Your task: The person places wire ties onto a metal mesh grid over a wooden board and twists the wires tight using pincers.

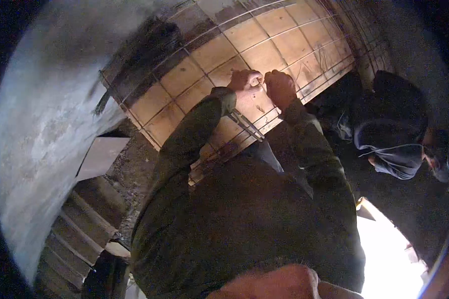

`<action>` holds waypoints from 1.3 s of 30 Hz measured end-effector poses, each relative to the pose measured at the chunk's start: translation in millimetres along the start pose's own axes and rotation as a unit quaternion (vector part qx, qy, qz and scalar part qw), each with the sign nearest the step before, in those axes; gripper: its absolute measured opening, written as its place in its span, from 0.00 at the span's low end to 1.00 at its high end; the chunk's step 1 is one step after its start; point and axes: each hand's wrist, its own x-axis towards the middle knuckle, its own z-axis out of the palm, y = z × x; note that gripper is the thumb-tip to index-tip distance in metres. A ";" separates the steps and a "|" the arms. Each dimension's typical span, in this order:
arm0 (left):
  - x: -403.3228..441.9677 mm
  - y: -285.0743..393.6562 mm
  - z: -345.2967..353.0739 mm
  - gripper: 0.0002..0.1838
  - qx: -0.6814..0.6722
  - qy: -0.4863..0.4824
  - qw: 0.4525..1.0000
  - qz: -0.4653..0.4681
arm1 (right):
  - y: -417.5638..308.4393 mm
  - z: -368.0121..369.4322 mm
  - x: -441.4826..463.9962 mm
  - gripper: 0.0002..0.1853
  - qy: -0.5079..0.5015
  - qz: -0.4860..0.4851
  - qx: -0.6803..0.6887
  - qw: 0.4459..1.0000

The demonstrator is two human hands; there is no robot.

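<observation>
Wire mesh: the grid [239, 53] lies over a tan board [264, 52], in front of the person, running past both hands to either side.
Left hand: the hand [247, 81] is over the mesh toward the near edge, fingers curled; what they grip, I cannot tell.
Right hand: the hand [280, 88] is just beside the left, fingers bent together; their hold is hidden too.
Near edge: a two-handled tool [247, 125] slants across it, by the left cuff.
Left end: a dark bristly bundle [149, 47] covers that corner and overhangs the side, close to the pale wall [40, 129].
Right end: another person [389, 124] in dark clothing is near that side, narrowing the room.
</observation>
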 end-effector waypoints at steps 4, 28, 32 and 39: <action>0.3 -12.0 13.8 0.21 -0.020 0.053 0.998 -0.009 | 8.9 3.3 18.3 0.05 -0.001 0.000 -0.052 0.999; 0.3 -22.4 19.4 0.45 -0.047 0.051 0.997 -0.026 | 17.9 5.3 51.7 0.09 -0.090 0.022 -0.014 0.996; 0.0 -14.3 10.5 0.47 -0.002 0.000 0.998 -0.066 | 29.2 14.8 27.4 0.11 -0.121 0.116 -0.099 0.981; 3.5 -11.7 9.3 0.45 -0.009 0.001 0.997 -0.072 | 17.4 2.3 0.2 0.14 -0.095 -0.047 0.080 0.991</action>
